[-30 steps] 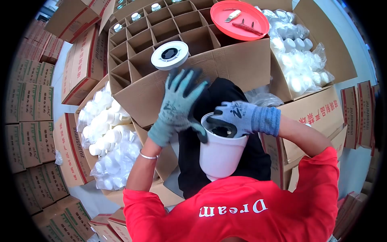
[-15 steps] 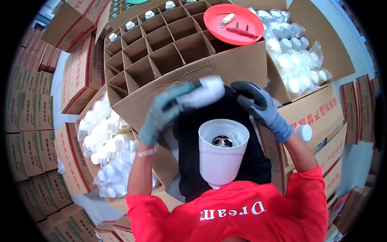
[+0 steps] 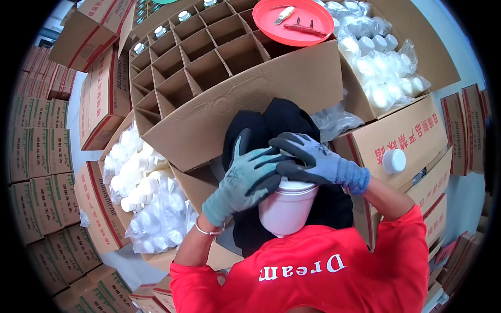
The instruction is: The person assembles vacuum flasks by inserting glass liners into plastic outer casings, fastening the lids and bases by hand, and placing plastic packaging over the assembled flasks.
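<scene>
Between my thighs stands a white tub (image 3: 286,211), with a white lid (image 3: 296,185) at its mouth, mostly covered by my gloves. My left hand (image 3: 249,180), in a green-grey glove, is closed round the lid's left side. From the right, my right hand (image 3: 308,159), in a blue-grey glove with dark fingertips, curls over the top of the same lid. Whether the lid sits flat cannot be seen. A small white cap (image 3: 394,160) rests on the carton at the right.
Ahead is a divided carton (image 3: 245,91) with several capped bottles at its back left. A red plate (image 3: 261,26) with a knife sits on its right corner. Bagged white caps fill cartons at left (image 3: 121,208) and right (image 3: 373,112). Stacked cartons (image 3: 44,151) line the far left.
The white lid has moved from the divided carton onto the tub's mouth. My left hand brought it over, and both hands now close on it. The small white cap has appeared on the right carton.
</scene>
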A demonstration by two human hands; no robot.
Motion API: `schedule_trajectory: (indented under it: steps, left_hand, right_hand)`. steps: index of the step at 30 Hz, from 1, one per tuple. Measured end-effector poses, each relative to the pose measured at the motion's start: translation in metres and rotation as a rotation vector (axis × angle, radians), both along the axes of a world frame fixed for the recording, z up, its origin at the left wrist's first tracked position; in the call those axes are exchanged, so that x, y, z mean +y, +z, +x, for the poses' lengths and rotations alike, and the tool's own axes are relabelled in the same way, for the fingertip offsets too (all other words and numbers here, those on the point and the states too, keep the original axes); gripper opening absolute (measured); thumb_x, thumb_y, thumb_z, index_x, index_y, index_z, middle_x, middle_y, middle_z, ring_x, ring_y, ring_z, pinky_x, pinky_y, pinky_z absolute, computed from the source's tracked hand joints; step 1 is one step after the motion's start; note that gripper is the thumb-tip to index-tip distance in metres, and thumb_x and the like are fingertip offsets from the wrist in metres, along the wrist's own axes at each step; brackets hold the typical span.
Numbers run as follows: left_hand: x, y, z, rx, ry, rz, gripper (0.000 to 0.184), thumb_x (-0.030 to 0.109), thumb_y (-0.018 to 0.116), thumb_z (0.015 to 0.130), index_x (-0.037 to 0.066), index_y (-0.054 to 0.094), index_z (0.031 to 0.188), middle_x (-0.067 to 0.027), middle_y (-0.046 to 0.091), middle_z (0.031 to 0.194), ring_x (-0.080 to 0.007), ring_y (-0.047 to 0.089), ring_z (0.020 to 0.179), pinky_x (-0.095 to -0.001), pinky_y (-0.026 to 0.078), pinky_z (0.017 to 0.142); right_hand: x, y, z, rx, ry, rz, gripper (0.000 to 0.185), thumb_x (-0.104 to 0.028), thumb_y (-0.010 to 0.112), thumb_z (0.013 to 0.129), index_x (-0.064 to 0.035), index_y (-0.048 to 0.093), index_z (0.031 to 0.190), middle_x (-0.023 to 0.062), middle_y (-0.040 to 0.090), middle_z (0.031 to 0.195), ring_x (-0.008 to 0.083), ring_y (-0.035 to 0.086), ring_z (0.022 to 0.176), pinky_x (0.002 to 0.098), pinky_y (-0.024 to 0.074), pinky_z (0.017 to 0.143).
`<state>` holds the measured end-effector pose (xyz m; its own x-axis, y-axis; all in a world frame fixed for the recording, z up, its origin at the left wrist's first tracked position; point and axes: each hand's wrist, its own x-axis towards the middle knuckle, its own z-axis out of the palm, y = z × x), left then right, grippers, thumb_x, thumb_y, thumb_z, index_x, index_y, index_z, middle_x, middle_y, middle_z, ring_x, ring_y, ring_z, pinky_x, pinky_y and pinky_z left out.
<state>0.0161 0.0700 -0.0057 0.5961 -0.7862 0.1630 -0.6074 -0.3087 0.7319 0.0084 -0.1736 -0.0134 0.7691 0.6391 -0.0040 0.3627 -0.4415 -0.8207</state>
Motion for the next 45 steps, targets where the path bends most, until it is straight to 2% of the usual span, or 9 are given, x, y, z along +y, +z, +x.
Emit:
schedule_trajectory:
  steps: [2, 6, 12, 16, 23, 32, 37, 42, 45]
  left_hand:
    - [0.0, 0.016, -0.013, -0.056, -0.024, 0.085, 0.052, 0.033, 0.066, 0.084, 0.009, 0.058, 0.13, -0.0161, 0.058, 0.131, -0.0354, 0.05, 0.126, -0.0605, 0.014, 0.116]
    - [-0.014, -0.027, -0.05, 0.658, 0.378, -0.837, 0.068, 0.029, 0.061, 0.092, -0.003, 0.034, 0.146, -0.0204, 0.034, 0.152, -0.0324, 0.032, 0.142, -0.0442, 0.02, 0.119]
    - [-0.041, -0.063, -0.092, 0.278, 0.645, -0.069, 0.062, 0.023, 0.068, 0.089, 0.0, 0.043, 0.14, -0.0219, 0.048, 0.141, -0.0337, 0.048, 0.13, -0.0375, 0.04, 0.107]
    - [-0.036, -0.058, -0.082, 1.197, 0.549, -0.029, 0.064, 0.042, 0.063, 0.093, 0.001, 0.046, 0.138, -0.0124, 0.061, 0.114, -0.0182, 0.059, 0.103, -0.0302, 0.048, 0.092]
    - [-0.022, -0.039, -0.095, 0.994, 0.458, -0.359, 0.05, 0.016, 0.073, 0.081, 0.0, 0.054, 0.124, -0.0107, 0.063, 0.115, -0.0169, 0.06, 0.105, -0.0307, 0.048, 0.094]
    - [-0.021, -0.067, -0.095, 0.957, 0.321, -0.292, 0.03, 0.021, 0.063, 0.092, 0.0, 0.068, 0.114, -0.008, 0.071, 0.096, -0.015, 0.066, 0.089, -0.028, 0.051, 0.08]
    - [-0.018, -0.087, -0.084, 1.297, 0.296, -0.183, 0.024, 0.019, 0.059, 0.095, 0.002, 0.071, 0.106, -0.0093, 0.072, 0.091, -0.0106, 0.067, 0.084, -0.0248, 0.052, 0.074]
    - [-0.024, -0.061, -0.078, 0.143, 0.292, -0.06, 0.027, 0.007, 0.061, 0.081, 0.002, 0.071, 0.105, -0.0143, 0.071, 0.102, -0.0292, 0.068, 0.097, -0.0366, 0.053, 0.088]
    - [-0.058, 0.017, -0.065, -0.216, 0.193, -0.134, 0.028, 0.009, 0.067, 0.074, 0.001, 0.071, 0.102, -0.0143, 0.071, 0.111, -0.0312, 0.061, 0.118, -0.048, 0.036, 0.112]
  right_hand:
    - [0.002, -0.011, -0.003, -0.044, 0.032, 0.064, 0.065, -0.042, 0.062, 0.091, -0.0031, 0.043, 0.14, 0.0204, 0.052, 0.13, 0.0342, 0.048, 0.124, 0.0434, 0.036, 0.107]
    - [-0.027, 0.005, -0.01, 0.019, 0.134, 0.151, 0.074, -0.043, 0.063, 0.09, -0.002, 0.037, 0.146, 0.0208, 0.042, 0.144, 0.0378, 0.041, 0.134, 0.0456, 0.0306, 0.112]
    - [-0.09, -0.018, -0.124, 0.148, -0.206, 0.205, 0.086, -0.045, 0.065, 0.086, -0.0014, 0.027, 0.151, 0.0235, 0.03, 0.153, 0.0393, 0.03, 0.142, 0.046, 0.0234, 0.116]
    - [-0.088, -0.015, -0.146, 0.114, -0.26, 0.124, 0.086, -0.042, 0.065, 0.087, -0.0015, 0.026, 0.151, 0.0232, 0.031, 0.152, 0.037, 0.032, 0.141, 0.0426, 0.0261, 0.116]
    - [-0.088, -0.001, -0.158, 0.503, -0.346, 0.33, 0.093, -0.068, 0.049, 0.09, 0.0002, 0.026, 0.149, 0.02, 0.033, 0.151, 0.0301, 0.034, 0.139, 0.04, 0.0283, 0.114]
    - [-0.048, -0.056, -0.155, 0.458, -0.603, 0.592, 0.07, -0.049, 0.04, 0.098, 0.0004, 0.029, 0.148, 0.0189, 0.034, 0.149, 0.0317, 0.031, 0.14, 0.0403, 0.0229, 0.116]
    - [-0.047, -0.023, -0.131, -0.252, -0.185, 0.283, 0.087, -0.067, 0.047, 0.084, -0.0008, 0.044, 0.14, 0.0228, 0.043, 0.141, 0.0415, 0.039, 0.132, 0.0529, 0.0268, 0.11]
    - [-0.062, -0.016, -0.093, -0.297, -0.156, 0.372, 0.08, -0.06, 0.051, 0.087, -0.0022, 0.044, 0.142, 0.0198, 0.047, 0.14, 0.0362, 0.046, 0.129, 0.0467, 0.0334, 0.11]
    - [-0.079, -0.073, -0.101, 0.717, -0.476, 0.916, 0.047, -0.015, 0.05, 0.1, -0.0031, 0.039, 0.143, 0.014, 0.052, 0.133, 0.0248, 0.053, 0.121, 0.0384, 0.0398, 0.109]
